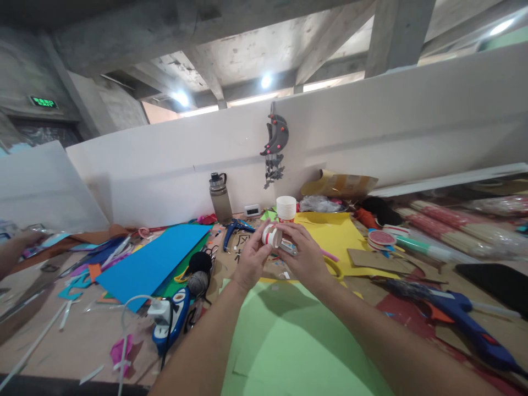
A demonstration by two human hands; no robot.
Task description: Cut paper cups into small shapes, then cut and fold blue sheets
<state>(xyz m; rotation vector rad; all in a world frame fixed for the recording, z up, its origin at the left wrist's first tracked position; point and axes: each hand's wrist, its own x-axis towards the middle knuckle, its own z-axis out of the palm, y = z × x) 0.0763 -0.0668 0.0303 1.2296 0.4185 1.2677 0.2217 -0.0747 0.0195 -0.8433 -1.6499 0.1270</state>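
Above the front of the table, my left hand (251, 258) is closed around a small white round piece with red bands (272, 236), which looks like part of a paper cup. My right hand (304, 250) meets it from the other side, fingertips close to the piece. A slim grey-white tool (287, 249) sticks out from under the right fingers; its kind is not clear. Just behind the hands stands a white paper cup (286, 208). Light green paper sheets (297, 335) lie below both forearms.
Left are blue card (159, 261), yarn balls (199, 281) and a power strip (173, 319) with a cable. A bottle (220, 198) stands behind. Yellow paper (350, 231), a blue glue gun (457, 313) and wrapped sticks (449, 231) lie right. Another person's arm (16, 247) reaches in at far left.
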